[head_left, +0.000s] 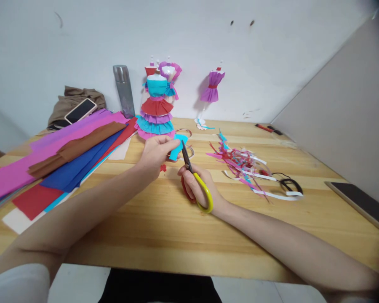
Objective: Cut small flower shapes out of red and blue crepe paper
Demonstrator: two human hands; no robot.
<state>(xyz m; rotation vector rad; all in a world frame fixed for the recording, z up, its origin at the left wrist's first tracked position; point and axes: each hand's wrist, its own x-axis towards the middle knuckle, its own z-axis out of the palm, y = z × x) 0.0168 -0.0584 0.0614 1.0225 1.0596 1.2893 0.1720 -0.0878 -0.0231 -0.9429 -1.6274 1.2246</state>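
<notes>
Between the fingers of my left hand [158,152] is a small piece of blue crepe paper [177,147]. My right hand [199,185] grips a pair of scissors [205,194] with one yellow and one red handle loop. The dark blades point up and away, their tips at the right edge of the blue paper; whether they touch it I cannot tell. Just behind my left hand stands a dress form [158,107] in a tiered paper dress of blue, red, purple and pink. A small red scrap [163,168] lies on the table below my left hand.
Stacked crepe paper sheets [82,158] cover the table's left side, near a phone [81,111] and a grey flask [124,91]. A purple-dressed form [212,86] stands at the back. Paper scraps [240,164], a black cord [290,186] and a dark tablet-like device [363,202] lie right.
</notes>
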